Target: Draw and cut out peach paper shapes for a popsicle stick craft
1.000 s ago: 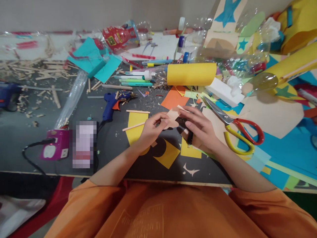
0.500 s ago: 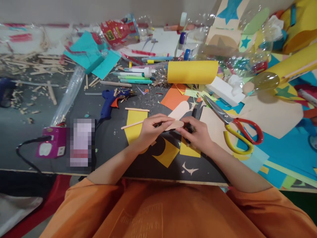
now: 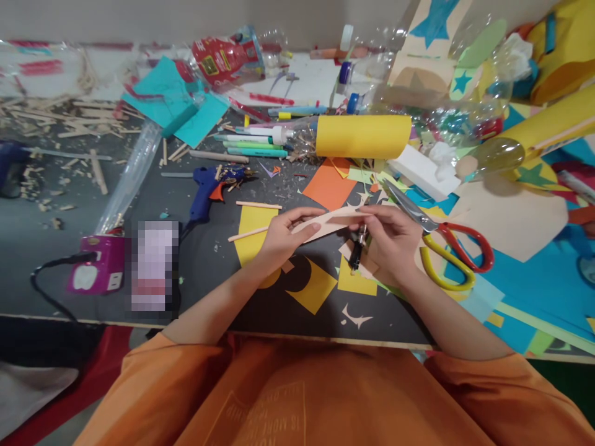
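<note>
A pale peach strip of paper [image 3: 332,225] stretches between my two hands, held above the table. My left hand [image 3: 290,235] pinches its left end between thumb and fingers. At the other end, the fingertips of my right hand [image 3: 393,232] grip the strip. Under it, close to my right hand, lies a black pen [image 3: 357,251]. Cut yellow paper pieces [image 3: 313,285] lie below the hands. Two thin wooden sticks [image 3: 258,205] rest by a yellow sheet [image 3: 248,238] left of my left hand.
Scissors [image 3: 446,235] with red and yellow handles lie right of my right hand. A blue glue gun [image 3: 202,192] and a masked phone-like object [image 3: 155,266] are on the left. A bottle wrapped in yellow paper [image 3: 362,136] lies behind, near plastic bottles and markers [image 3: 255,150].
My right hand has moved right and slightly up. The peach paper, bent between the fingertips before, is now drawn out lengthwise, and the pen beneath shows more. My left hand stays nearly in place.
</note>
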Demonstrator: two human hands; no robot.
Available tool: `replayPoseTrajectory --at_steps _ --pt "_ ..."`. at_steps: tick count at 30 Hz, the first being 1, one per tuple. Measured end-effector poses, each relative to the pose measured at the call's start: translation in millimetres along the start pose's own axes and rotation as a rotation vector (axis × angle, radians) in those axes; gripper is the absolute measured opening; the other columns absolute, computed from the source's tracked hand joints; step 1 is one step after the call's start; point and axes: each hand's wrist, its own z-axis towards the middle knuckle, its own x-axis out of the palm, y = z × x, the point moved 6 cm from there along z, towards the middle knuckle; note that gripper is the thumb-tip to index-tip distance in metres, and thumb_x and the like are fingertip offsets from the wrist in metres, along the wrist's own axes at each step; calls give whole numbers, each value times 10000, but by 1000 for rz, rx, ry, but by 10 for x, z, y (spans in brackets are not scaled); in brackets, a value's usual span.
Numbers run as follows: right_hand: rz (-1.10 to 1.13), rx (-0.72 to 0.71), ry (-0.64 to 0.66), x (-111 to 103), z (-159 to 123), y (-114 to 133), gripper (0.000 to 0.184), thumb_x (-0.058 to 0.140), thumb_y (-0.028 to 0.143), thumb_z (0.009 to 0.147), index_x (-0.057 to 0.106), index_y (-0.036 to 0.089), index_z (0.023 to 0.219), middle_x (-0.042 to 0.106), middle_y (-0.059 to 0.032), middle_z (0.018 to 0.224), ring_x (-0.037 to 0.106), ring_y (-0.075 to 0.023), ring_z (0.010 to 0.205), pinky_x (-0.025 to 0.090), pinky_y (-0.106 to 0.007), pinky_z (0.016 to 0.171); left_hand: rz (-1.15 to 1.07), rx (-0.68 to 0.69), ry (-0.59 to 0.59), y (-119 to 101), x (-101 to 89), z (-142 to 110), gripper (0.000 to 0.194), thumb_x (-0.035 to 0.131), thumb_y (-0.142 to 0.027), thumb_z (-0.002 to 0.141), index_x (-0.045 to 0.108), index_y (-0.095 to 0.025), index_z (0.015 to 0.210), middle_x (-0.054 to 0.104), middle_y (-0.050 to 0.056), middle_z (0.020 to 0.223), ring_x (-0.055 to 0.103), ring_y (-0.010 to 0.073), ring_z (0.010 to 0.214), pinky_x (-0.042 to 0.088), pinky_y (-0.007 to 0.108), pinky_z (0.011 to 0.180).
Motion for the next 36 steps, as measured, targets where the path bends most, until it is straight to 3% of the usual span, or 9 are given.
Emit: replayPoseTrajectory --at_steps 3,7,11,14,18,26,36 --pt "-20 -137 -5 -39 9 70 180 553 321 897 715 253 858 730 -22 825 685 -182 768 544 -341 679 -36 -38 13 6 9 4 269 738 -358 717 726 -176 914 755 69 968 696 196 875 551 295 769" --pt "-126 -223 22 1 24 139 128 591 331 883 670 251 822 680 -17 747 635 -193 738 521 -366 683 -18 -21 24 -27 -20 14 255 721 -346 737 721 -177 927 749 70 978 689 186 876 544 286 759" --pt "-316 -344 19 73 -10 229 30 592 264 875 619 263 862 684 -21 763 629 -203 729 509 -381 669 -10 -75 130 7 9 22 341 720 -297 722 693 -183 1042 739 37 832 684 163 775 521 244 669" --pt "-377 -429 66 134 -50 278 81 601 226 863 623 273 925 711 -32 809 635 -214 730 499 -389 658 12 -83 184 16 45 17 316 722 -317 717 691 -176 998 740 46 867 685 170 801 516 239 675" --pt "-370 -413 107 176 -64 280 106 610 177 858 619 266 915 698 -9 757 622 -197 693 492 -363 644 35 -68 195 1 78 1 245 701 -314 732 692 -179 935 739 50 926 679 168 830 509 244 707" --pt "-359 -296 35 162 -59 222 33 611 221 856 615 253 861 693 -16 755 628 -188 681 500 -345 622 38 -42 211 -23 108 -15 164 670 -290 761 685 -184 885 729 36 876 664 149 795 500 240 704" --pt "-329 -268 78 171 -81 203 66 624 255 852 597 256 912 656 -19 797 611 -186 703 512 -353 661 81 14 97 -33 66 -26 131 669 -310 754 676 -185 789 710 25 790 648 149 730 499 247 668"
